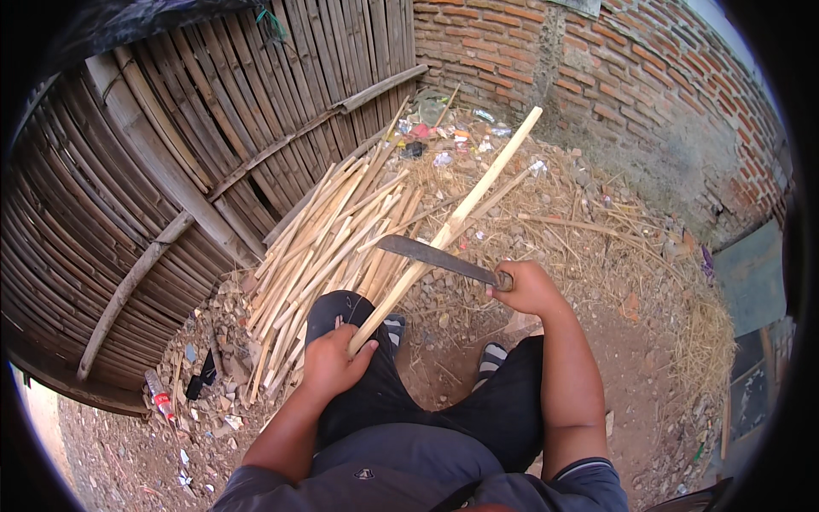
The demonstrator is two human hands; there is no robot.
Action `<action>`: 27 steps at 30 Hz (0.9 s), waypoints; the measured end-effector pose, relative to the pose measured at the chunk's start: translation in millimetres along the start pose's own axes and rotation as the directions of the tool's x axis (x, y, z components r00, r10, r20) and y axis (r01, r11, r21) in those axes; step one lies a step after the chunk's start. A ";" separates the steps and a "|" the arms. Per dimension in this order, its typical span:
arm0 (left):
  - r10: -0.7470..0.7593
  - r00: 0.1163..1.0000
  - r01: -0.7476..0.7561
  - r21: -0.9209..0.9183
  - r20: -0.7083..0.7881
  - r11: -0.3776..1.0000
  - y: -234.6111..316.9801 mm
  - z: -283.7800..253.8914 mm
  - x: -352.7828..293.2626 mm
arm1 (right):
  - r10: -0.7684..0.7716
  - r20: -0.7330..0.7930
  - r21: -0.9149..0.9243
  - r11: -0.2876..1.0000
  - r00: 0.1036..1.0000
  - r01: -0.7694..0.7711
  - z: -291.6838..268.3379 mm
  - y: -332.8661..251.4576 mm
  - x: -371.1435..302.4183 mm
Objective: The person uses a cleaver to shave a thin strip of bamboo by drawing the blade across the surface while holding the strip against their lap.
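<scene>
My left hand [334,362] is closed around the near end of a long pale strip of split bamboo [499,165], close to my left knee. The strip slants up and away to the right. In my right hand [527,288] is the handle of a machete [435,256]. Its dark, wide blade points left and lies across the strip around its middle; whether the edge touches the wood I cannot tell. Beyond my left knee lies a heap of similar pale strips [328,230], most of them running the same way.
A bamboo slat fence [247,102] stands on the left and a brick wall [631,94] at the back and right. Straw, shavings and litter [444,136] cover the ground ahead. A plastic bottle [159,394] lies at the left, and a grey-green panel [751,277] leans at the right.
</scene>
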State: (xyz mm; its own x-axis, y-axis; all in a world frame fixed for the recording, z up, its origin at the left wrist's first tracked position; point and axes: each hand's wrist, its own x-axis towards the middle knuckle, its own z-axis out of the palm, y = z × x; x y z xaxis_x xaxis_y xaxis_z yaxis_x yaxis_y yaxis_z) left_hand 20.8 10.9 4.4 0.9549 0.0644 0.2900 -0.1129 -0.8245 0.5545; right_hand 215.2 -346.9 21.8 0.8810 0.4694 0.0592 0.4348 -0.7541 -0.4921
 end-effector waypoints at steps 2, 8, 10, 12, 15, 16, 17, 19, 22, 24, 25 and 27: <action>-0.005 1.000 0.005 0.010 0.010 1.000 0.1 -0.4 -0.5 | 0.016 0.009 -0.001 1.000 1.000 -0.016 -1.8 -5.0 -0.4; -0.005 1.000 0.005 0.013 -0.021 1.000 0.6 2.8 -0.6 | 0.000 0.011 0.010 1.000 1.000 0.000 0.3 0.5 -1.1; -0.007 1.000 0.007 0.007 -0.019 1.000 -0.4 4.3 -1.1 | -0.005 0.010 0.012 1.000 1.000 0.005 -0.3 -0.1 -1.8; -0.014 1.000 0.014 0.014 -0.015 1.000 0.5 3.9 -1.4 | -0.011 0.005 0.010 1.000 1.000 0.011 -0.2 -0.8 -2.1; -0.009 1.000 0.009 0.012 -0.019 1.000 0.4 4.5 -1.9 | 0.013 0.022 0.005 1.000 1.000 -0.013 -1.0 -2.5 -1.0; -0.004 1.000 0.005 0.010 -0.023 1.000 0.2 4.7 -2.0 | 0.016 0.024 0.005 1.000 1.000 -0.016 -1.2 -2.9 -0.9; 0.003 1.000 -0.003 0.015 -0.025 1.000 0.3 4.9 -1.9 | 0.019 0.025 0.005 1.000 0.999 -0.019 -1.5 -3.2 -1.1; 0.018 0.999 -0.017 0.027 -0.031 0.999 0.4 5.1 -1.8 | 0.020 0.029 0.006 1.000 0.999 -0.020 -0.8 -2.3 -0.8; 0.034 0.999 -0.033 0.030 -0.035 0.999 -0.3 5.9 -2.0 | 0.017 0.032 0.003 1.000 0.999 -0.017 0.9 0.2 -0.5; 0.040 0.998 -0.039 0.027 -0.042 0.999 -0.1 6.4 -2.1 | 0.021 0.029 -0.006 1.000 0.999 -0.020 0.5 -0.7 -0.7; 0.043 0.998 -0.042 0.026 -0.046 0.999 0.1 6.5 -2.2 | 0.025 0.032 -0.007 1.000 0.999 -0.025 -0.2 -1.8 -1.1; 0.036 0.998 -0.034 0.036 -0.044 0.999 1.7 6.5 -2.3 | 0.035 0.037 -0.010 0.999 0.999 -0.034 -2.1 -5.0 -1.6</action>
State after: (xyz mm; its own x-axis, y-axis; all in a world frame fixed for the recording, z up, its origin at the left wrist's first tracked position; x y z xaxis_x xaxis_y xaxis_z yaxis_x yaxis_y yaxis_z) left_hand 20.2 5.7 -0.5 0.9372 0.0593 0.3437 -0.1355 -0.8460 0.5156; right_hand 212.0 -344.9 26.1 0.8881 0.4595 0.0098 0.4061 -0.7745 -0.4850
